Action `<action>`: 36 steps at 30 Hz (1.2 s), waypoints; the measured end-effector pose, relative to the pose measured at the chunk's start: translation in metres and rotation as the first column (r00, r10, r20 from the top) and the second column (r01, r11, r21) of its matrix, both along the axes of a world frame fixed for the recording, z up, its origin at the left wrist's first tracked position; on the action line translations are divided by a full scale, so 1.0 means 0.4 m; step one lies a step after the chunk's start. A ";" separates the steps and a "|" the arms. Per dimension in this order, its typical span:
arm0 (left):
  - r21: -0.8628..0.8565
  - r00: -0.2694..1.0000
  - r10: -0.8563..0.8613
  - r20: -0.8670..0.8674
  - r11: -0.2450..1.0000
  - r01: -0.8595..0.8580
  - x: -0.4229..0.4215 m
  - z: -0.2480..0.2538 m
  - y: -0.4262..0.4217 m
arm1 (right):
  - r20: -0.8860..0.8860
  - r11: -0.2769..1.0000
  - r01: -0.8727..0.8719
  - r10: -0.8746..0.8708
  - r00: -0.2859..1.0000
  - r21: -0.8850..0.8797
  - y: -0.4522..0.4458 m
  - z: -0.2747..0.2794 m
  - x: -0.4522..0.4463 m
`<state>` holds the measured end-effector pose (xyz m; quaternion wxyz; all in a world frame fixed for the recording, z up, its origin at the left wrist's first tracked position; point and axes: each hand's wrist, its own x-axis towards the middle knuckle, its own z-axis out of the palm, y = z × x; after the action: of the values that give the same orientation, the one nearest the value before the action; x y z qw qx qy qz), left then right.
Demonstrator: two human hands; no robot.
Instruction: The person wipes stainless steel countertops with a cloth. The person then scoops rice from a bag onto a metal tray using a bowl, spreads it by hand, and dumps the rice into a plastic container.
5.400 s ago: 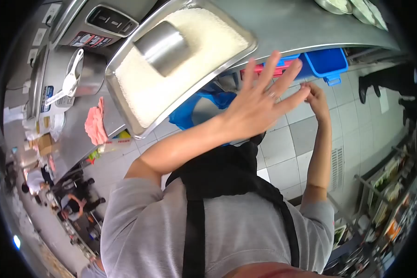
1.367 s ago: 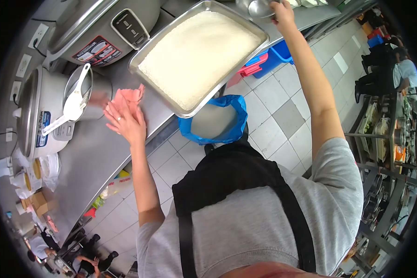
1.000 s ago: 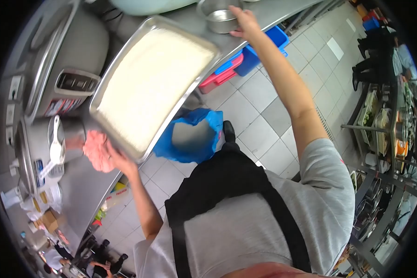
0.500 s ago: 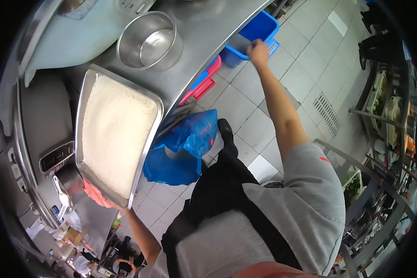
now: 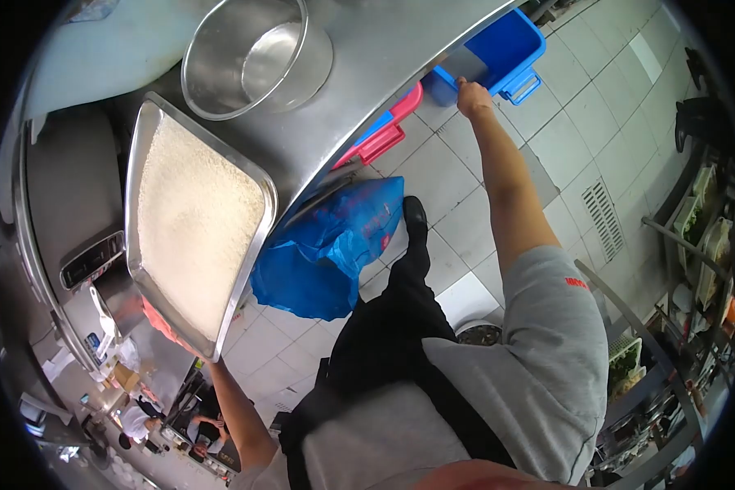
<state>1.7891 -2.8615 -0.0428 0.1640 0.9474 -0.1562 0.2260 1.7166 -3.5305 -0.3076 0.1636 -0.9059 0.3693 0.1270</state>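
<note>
Fingers of the right hand (image 5: 474, 99) are gripping the blue bin (image 5: 508, 42) — left fingers, hold unclear, are hiding behind the rice tray (image 5: 170, 309), lying along the counter's (image 5: 376, 57) front, probably for reach.

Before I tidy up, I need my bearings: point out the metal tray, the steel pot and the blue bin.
Metal tray (image 5: 243, 282), head view: its rim.
Steel pot (image 5: 271, 61), head view: inside bottom.
Blue bin (image 5: 505, 44), head view: inside wall.
</note>
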 end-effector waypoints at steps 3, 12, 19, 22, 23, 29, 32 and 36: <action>-0.008 1.000 -0.007 -0.005 1.000 0.007 0.003 0.003 -0.003 | 0.011 1.000 0.012 -0.012 1.000 0.006 0.029 -0.013 -0.031; -0.186 0.988 -0.152 -0.034 0.972 0.143 0.010 -0.013 0.023 | 0.109 0.956 -0.280 0.288 0.951 -0.087 0.043 -0.052 -0.208; -0.599 0.979 0.113 -0.170 0.777 -0.193 -0.036 0.019 0.018 | 0.622 0.990 -0.137 0.127 0.772 -0.033 0.222 0.547 -0.150; -0.792 0.948 0.074 -0.309 0.531 -0.300 -0.078 0.021 0.019 | 0.822 0.952 -0.307 0.188 0.538 -0.017 0.425 0.786 -0.070; -0.805 0.950 0.074 -0.304 0.512 -0.298 -0.094 0.027 0.017 | 0.832 0.916 -0.401 0.218 0.510 0.005 0.488 0.826 -0.040; -0.700 0.994 -0.024 -0.102 0.712 -0.055 -0.141 0.073 0.057 | 0.463 0.738 -0.674 0.600 0.652 -0.007 0.796 0.864 0.178; -0.635 0.989 -0.108 -0.103 0.773 0.019 -0.147 0.119 0.040 | 0.416 0.657 -0.742 0.717 0.559 -0.136 0.959 0.829 0.232; -0.662 0.959 -0.226 -0.172 0.747 0.057 -0.131 0.115 0.017 | 0.309 0.601 -0.764 0.791 0.527 -0.234 1.097 0.834 0.275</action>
<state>1.7367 -2.8546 0.0033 0.5173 0.8365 -0.1186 0.1361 1.8266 -3.0916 0.0260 0.1270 -0.9859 -0.1085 -0.0054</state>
